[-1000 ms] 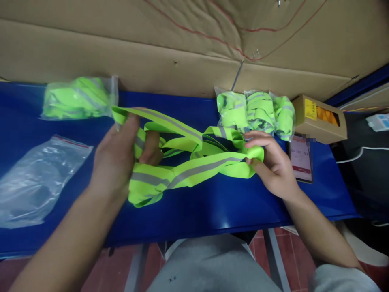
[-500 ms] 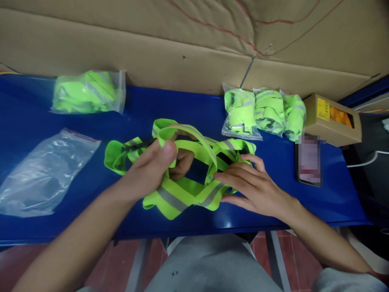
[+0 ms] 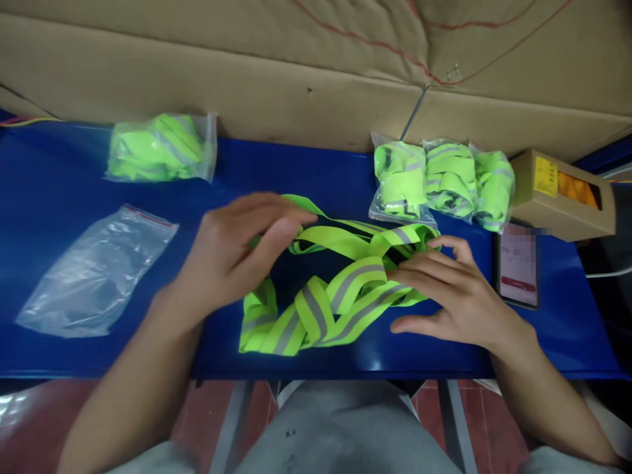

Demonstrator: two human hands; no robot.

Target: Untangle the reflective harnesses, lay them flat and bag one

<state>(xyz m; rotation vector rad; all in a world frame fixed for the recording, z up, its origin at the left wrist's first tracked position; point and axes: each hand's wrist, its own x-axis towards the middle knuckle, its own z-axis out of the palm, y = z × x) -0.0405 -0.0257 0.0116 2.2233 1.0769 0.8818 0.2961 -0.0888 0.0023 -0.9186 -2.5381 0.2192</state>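
A reflective safety harness of neon-yellow straps with grey stripes [image 3: 316, 316] lies in a loose, twisted heap on the blue table, between my hands. Above its left end hovers my left hand [image 3: 237, 250], fingers stretched to the right and thumb alongside, with no strap visibly gripped. Part of the straps is hidden behind that hand. My right hand [image 3: 449, 289] is at the right end of the heap, its fingers spread and fingertips touching the straps, its thumb apart below.
On the left lies a clear zip bag [image 3: 99, 273], flat. Behind it is a bagged yellow bundle [image 3: 158, 148]. Several more bagged bundles [image 3: 401, 178] line the back right, beside a cardboard box [image 3: 533, 191] and a phone [image 3: 517, 270]. A cardboard-covered wall [image 3: 296, 99] bounds the back.
My left hand has let go of the strap it held up, and the raised loop has dropped onto the heap. The right hand stays at the right end, thumb wider apart.
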